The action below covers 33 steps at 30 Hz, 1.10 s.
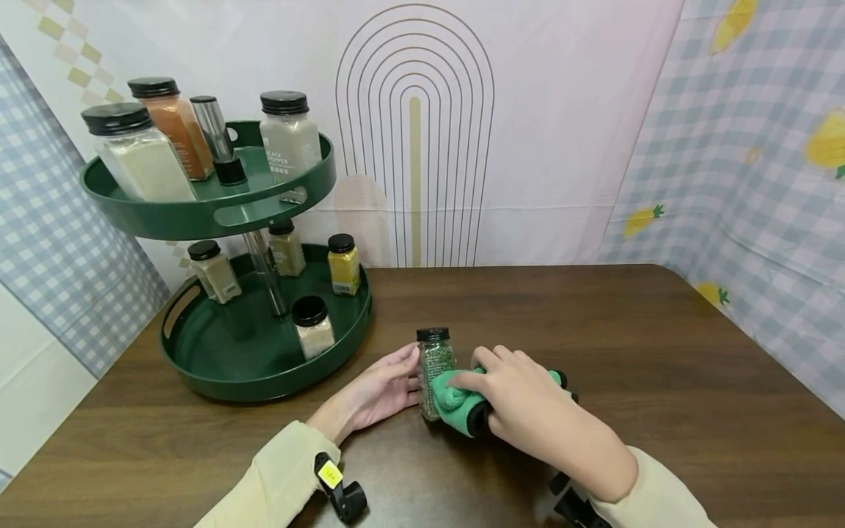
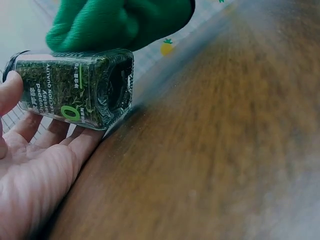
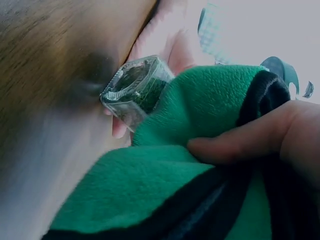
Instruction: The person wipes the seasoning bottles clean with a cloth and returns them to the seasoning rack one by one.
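Observation:
My left hand [image 1: 386, 389] holds a clear glass jar of chopped parsley [image 1: 429, 400] with a black lid, thumb and fingers at its sides. In the left wrist view the label of the parsley jar [image 2: 50, 90] shows, and its base is tipped clear of the tabletop. A bunched green cloth [image 1: 455, 403] with black edging is gripped in my right hand [image 1: 521, 396] and lies against the jar's right side. The right wrist view shows the thumb pressing into folds of the green cloth [image 3: 200, 110], which hides part of the jar.
A two-tier dark green turntable rack [image 1: 264, 389] stands on the left of the brown wooden table [image 1: 660, 352]. Larger jars, among them a black pepper jar [image 1: 290, 143], sit on its upper tier. Several small spice jars, including a yellow one [image 1: 344, 268], occupy the lower tier.

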Motion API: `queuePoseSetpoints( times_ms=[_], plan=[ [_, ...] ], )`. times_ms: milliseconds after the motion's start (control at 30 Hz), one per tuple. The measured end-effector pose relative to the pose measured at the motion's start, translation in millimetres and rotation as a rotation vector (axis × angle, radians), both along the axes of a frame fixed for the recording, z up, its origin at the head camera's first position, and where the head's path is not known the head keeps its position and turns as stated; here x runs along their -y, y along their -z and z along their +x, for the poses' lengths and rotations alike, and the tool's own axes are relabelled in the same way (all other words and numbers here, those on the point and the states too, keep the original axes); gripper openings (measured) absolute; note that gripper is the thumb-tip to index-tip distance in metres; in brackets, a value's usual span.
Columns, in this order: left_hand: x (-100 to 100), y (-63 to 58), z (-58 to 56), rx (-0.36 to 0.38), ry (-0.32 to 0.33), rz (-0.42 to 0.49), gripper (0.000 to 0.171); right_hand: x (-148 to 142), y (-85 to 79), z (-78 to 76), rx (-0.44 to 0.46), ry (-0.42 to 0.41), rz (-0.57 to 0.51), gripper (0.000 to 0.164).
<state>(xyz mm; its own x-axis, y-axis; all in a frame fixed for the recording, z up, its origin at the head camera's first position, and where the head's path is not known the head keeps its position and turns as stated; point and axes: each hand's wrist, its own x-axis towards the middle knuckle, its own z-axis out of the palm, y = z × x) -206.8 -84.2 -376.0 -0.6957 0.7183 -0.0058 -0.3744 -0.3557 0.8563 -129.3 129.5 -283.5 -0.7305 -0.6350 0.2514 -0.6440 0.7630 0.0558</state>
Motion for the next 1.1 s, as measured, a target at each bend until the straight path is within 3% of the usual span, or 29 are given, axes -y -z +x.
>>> queuePoseSetpoints(
  times_ms=[367,533,600,833,1000,1100],
  plan=[
    [-1.0,0.7,-0.8,0.000,0.001,-0.009,0.065,-0.2,3.4,3.0,0.166,-0.039,0.166,0.044],
    [-1.9,1.2,-0.5,0.000,0.023,-0.014,0.060,-8.0,-4.2,2.5,0.262,-0.052,0.151,0.046],
    [-2.2,1.3,-0.6,-0.001,0.035,-0.004,0.057,-12.9,-9.5,1.5,0.222,-0.053,0.095,0.049],
    [-1.5,2.2,-0.7,-0.015,0.053,0.038,0.039,-19.7,-13.9,-7.0,-0.075,0.011,-0.129,0.059],
    [0.0,2.2,0.1,-0.053,0.062,0.037,0.067,-13.6,-4.3,-13.2,-0.076,0.036,-0.138,0.058],
    [-0.5,1.1,0.5,-0.053,0.038,0.010,0.073,-11.0,-1.8,-12.7,-0.043,0.046,-0.113,0.056]
  ],
)
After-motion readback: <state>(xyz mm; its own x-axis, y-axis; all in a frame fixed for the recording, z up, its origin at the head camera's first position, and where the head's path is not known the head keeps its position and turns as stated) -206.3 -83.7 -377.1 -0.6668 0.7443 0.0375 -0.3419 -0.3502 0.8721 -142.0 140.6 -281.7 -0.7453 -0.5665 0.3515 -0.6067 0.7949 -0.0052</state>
